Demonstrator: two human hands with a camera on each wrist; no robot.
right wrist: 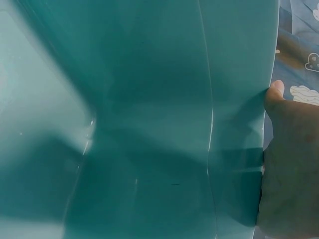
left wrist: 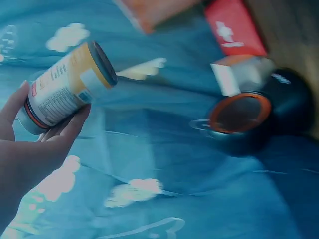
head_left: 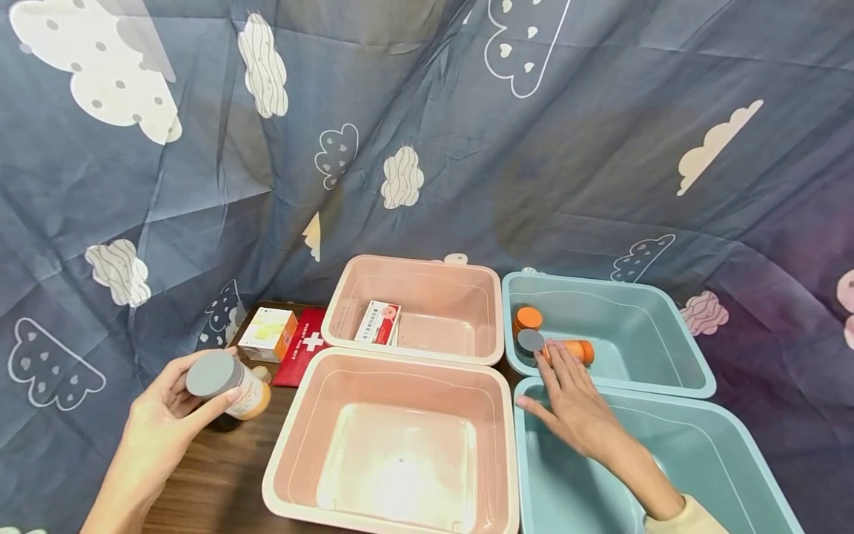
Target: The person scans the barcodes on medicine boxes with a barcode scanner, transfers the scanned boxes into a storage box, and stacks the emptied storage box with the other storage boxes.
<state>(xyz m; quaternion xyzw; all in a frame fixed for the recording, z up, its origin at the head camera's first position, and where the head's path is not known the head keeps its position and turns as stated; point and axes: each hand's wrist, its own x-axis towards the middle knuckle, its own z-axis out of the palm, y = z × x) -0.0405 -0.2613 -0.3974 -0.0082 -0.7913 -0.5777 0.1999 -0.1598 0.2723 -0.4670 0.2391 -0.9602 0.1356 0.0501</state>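
My left hand (head_left: pixel 170 404) grips a supplement bottle (head_left: pixel 248 393) with a grey lid, a white label and an orange-yellow band. It is held tilted above the table's left side; the left wrist view shows the same bottle (left wrist: pixel 67 84) against the cloth. My right hand (head_left: pixel 577 408) reaches over the rim between the two blue bins, its fingers extended. Its fingertips are right at a grey-lidded bottle (head_left: pixel 530 345) and an orange bottle (head_left: pixel 579 351) lying in the back blue bin (head_left: pixel 640 334). An orange-capped bottle (head_left: pixel 528 319) stands behind them.
A back pink bin (head_left: pixel 427 278) holds a red-and-white medicine box (head_left: pixel 378 323). The front pink bin (head_left: pixel 394 374) and front blue bin (head_left: pixel 694 437) stand nearer. Left of them lie a yellow-and-white box (head_left: pixel 268 334) and a red first aid pouch (head_left: pixel 302 347). Patterned cloth (head_left: pixel 427 111) hangs behind.
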